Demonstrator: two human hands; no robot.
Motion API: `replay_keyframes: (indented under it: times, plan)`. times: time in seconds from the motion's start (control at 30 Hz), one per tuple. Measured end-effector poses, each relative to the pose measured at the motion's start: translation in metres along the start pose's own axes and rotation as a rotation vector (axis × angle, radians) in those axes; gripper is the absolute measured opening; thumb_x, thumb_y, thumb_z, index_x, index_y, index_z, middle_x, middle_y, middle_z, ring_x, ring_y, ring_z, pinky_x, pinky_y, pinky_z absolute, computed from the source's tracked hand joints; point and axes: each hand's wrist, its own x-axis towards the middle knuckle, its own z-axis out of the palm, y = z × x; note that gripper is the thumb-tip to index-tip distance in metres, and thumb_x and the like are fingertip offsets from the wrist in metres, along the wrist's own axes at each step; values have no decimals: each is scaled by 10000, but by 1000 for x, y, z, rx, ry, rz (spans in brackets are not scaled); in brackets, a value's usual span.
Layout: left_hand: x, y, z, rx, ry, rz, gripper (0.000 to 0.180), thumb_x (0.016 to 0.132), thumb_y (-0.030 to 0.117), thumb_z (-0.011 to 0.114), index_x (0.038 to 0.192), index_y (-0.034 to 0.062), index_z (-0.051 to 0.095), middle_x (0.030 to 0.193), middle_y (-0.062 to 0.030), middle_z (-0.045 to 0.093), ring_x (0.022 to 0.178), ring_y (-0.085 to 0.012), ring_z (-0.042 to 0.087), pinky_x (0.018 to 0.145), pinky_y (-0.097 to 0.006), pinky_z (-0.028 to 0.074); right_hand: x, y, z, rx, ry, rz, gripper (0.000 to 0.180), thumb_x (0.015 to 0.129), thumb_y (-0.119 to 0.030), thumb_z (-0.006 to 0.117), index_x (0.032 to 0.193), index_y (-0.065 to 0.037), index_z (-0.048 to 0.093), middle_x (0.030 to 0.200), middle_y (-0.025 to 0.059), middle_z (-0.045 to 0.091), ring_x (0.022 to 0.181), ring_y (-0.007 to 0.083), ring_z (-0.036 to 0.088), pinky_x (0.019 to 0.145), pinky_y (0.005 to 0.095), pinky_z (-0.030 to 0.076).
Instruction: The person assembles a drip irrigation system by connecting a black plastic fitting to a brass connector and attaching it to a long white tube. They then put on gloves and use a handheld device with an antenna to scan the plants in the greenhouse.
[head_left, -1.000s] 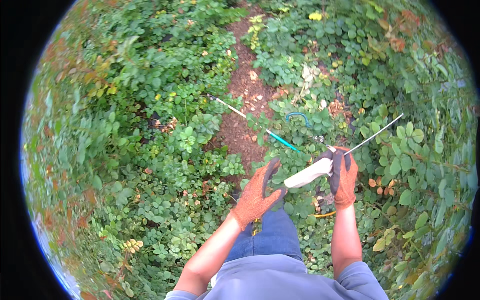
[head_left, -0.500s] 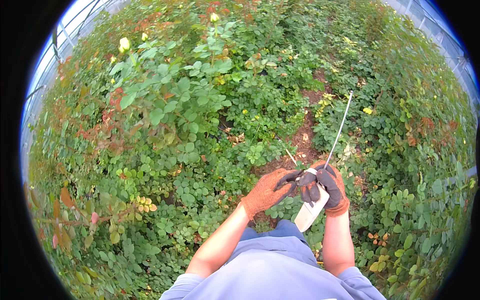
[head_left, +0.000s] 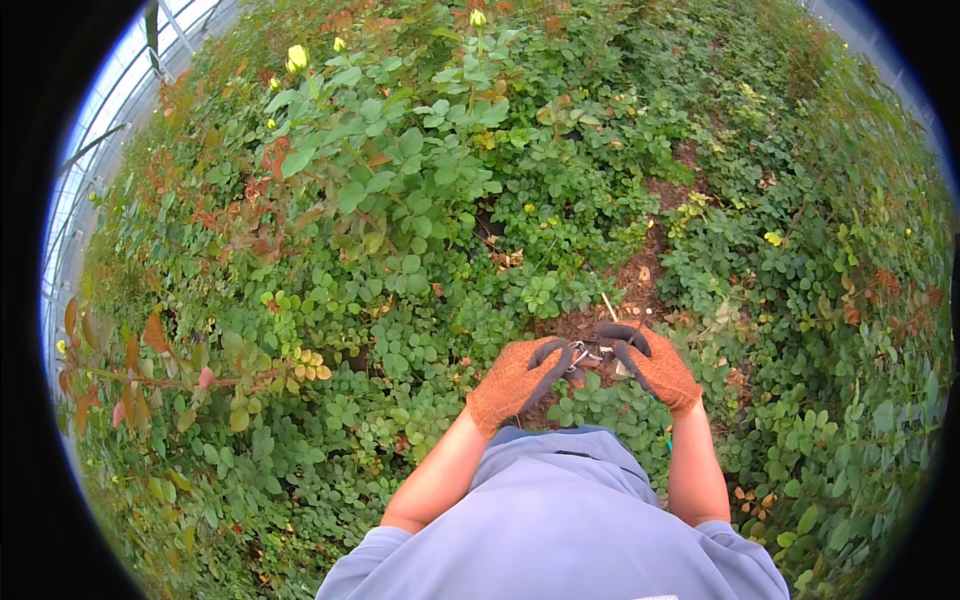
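Note:
Both my hands wear orange gloves with dark fingertips and meet just in front of my body. My left hand [head_left: 518, 378] curls its fingers toward a small metal-and-white tool [head_left: 592, 354] held between the two hands. From the other side, my right hand [head_left: 657, 370] closes around the same tool. A thin pale rod [head_left: 608, 305] sticks up from the tool over the bare soil. Most of the tool is hidden by the gloves. Low green rose plants lie directly under the hands.
Dense rose bushes [head_left: 400, 200] with yellow buds [head_left: 297, 56] rise at the upper left. A strip of brown soil path [head_left: 645, 275] runs away from the hands between the plants. Greenhouse framing [head_left: 110, 120] shows at the far left edge.
The view has swung toward the taller bushes. My hands have come closer together, and the white-handled tool with its long rod, clearly seen before, is now mostly covered by the gloves.

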Motion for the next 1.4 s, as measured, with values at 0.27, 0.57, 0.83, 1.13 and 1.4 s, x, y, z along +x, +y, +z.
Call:
replay_keyframes:
  times: [0.27, 0.57, 0.83, 1.13, 1.4]
  plan:
    - [17, 13, 12, -493, -30, 10, 414, 1021, 341, 505, 1116, -44, 621, 692, -6, 528, 669, -141, 527, 655, -291, 433, -5, 17, 3, 218, 58, -161, 463, 1008, -392, 521, 1249, -15, 639, 1205, 109, 647, 1100, 201, 605, 951, 344, 465]
    - [18, 11, 19, -554, -102, -85, 364, 997, 284, 544, 1134, -50, 589, 832, -64, 595, 823, -192, 607, 762, -340, 488, 1, 18, 18, 522, 167, -86, 522, 1027, -445, 446, 1197, 1, 660, 876, 63, 636, 829, 143, 573, 774, 303, 470]
    - [6, -14, 34, -479, -156, -70, 321, 982, 205, 625, 1204, -23, 581, 1089, -85, 647, 959, -174, 644, 880, -323, 531, -7, 34, 9, 377, 37, -124, 470, 1038, -406, 428, 1149, -20, 672, 1018, 109, 670, 878, 184, 614, 825, 339, 494]
    - [-15, -55, 32, -408, -82, -198, 331, 1010, 226, 547, 1198, -47, 535, 987, -113, 653, 958, -199, 635, 881, -334, 511, -49, 78, 46, 972, 145, 95, 542, 976, -339, 604, 1391, -25, 453, 1216, 172, 631, 1041, 279, 678, 874, 406, 585]
    - [-13, -64, 36, -463, -60, -233, 315, 986, 209, 622, 1205, -11, 572, 1000, -82, 657, 941, -173, 646, 853, -313, 518, -83, 80, 55, 944, 147, 284, 440, 962, -267, 630, 1307, -24, 507, 1103, 170, 680, 867, 247, 708, 797, 375, 587]
